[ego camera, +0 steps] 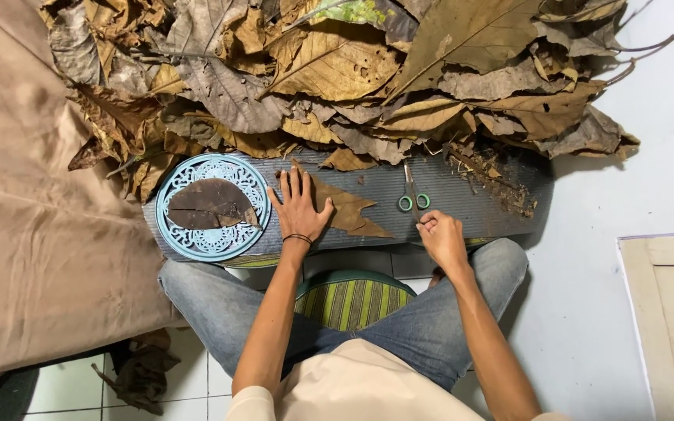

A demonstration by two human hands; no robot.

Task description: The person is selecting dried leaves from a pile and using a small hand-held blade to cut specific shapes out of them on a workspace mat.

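One dry brown leaf, cut to a rough triangle, lies on a grey ribbed mat across the person's lap. The left hand rests flat on the wide end of the leaf, fingers spread, pinning it down and gripping nothing. The right hand sits near the front edge of the mat, fingers curled loosely, just below a pair of green-handled scissors that lie on the mat; whether it touches them cannot be told. To the left, on the same mat, a pale blue round openwork plate carries dark leaf pieces. A big heap of dried leaves covers the far side, and crumbled leaf bits litter the right end of the mat.
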